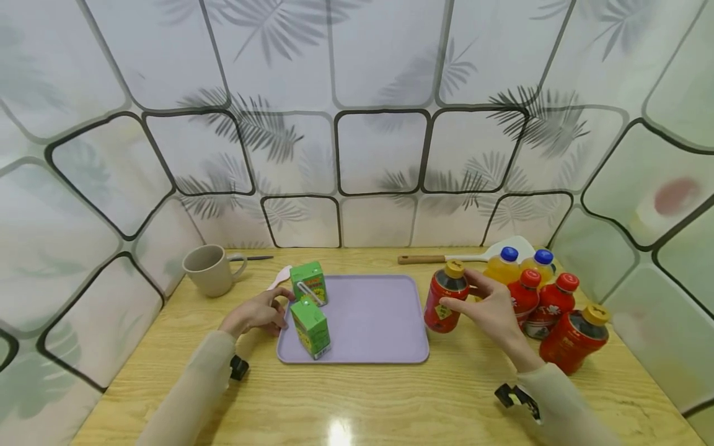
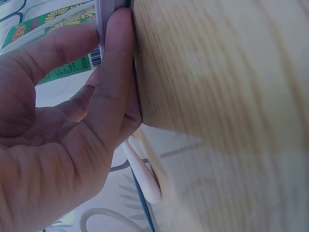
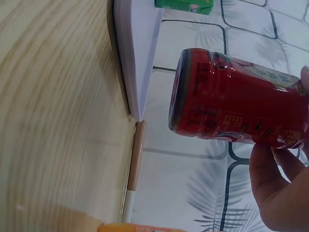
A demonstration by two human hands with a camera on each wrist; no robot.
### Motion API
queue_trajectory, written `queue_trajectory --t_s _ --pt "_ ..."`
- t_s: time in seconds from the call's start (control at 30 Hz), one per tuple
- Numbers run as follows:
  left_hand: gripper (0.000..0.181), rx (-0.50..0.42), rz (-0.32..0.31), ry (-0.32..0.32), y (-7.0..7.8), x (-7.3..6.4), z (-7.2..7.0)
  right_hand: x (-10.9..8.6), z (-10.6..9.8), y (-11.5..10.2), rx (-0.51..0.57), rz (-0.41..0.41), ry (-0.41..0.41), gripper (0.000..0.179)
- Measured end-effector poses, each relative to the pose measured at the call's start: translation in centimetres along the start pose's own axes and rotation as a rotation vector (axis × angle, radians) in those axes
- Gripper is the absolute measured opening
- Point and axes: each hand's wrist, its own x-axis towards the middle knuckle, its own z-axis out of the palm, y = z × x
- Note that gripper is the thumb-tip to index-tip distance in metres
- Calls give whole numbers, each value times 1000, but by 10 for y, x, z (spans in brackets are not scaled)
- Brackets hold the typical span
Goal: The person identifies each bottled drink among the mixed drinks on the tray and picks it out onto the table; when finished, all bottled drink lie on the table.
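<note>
My right hand (image 1: 493, 308) holds a dark drink bottle (image 1: 437, 305) with a red label and yellow cap. In the right wrist view the bottle (image 3: 231, 99) hangs raised off the table, beside the right edge of a lilac tray (image 1: 374, 322). At the tray's left edge, my left hand (image 1: 258, 314) pinches the rim between thumb and fingers, as the left wrist view shows. Two green drink cartons stand in the tray's left part: a far carton (image 1: 305, 272) with a white straw on its side, and a near carton (image 1: 312, 331).
To the right stand another yellow-capped bottle (image 1: 571, 344), two red-capped bottles (image 1: 549, 306) and two blue-capped orange juice bottles (image 1: 502, 269). Behind the tray lies a wooden-handled spatula (image 1: 424, 259). A beige mug (image 1: 209, 271), a pen (image 1: 259, 257) and a pale spoon (image 1: 281, 275) are at back left.
</note>
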Motion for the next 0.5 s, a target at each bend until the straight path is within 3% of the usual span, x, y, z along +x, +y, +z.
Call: queue_trajectory --t_s 0.2,0.5 --pt "59 -2 -9 12 -1 1 -1 -8 -12 7 -24 -17 21 68" --pt "60 -16 -42 35 -1 3 1 -18 -32 8 -51 44 -4 68"
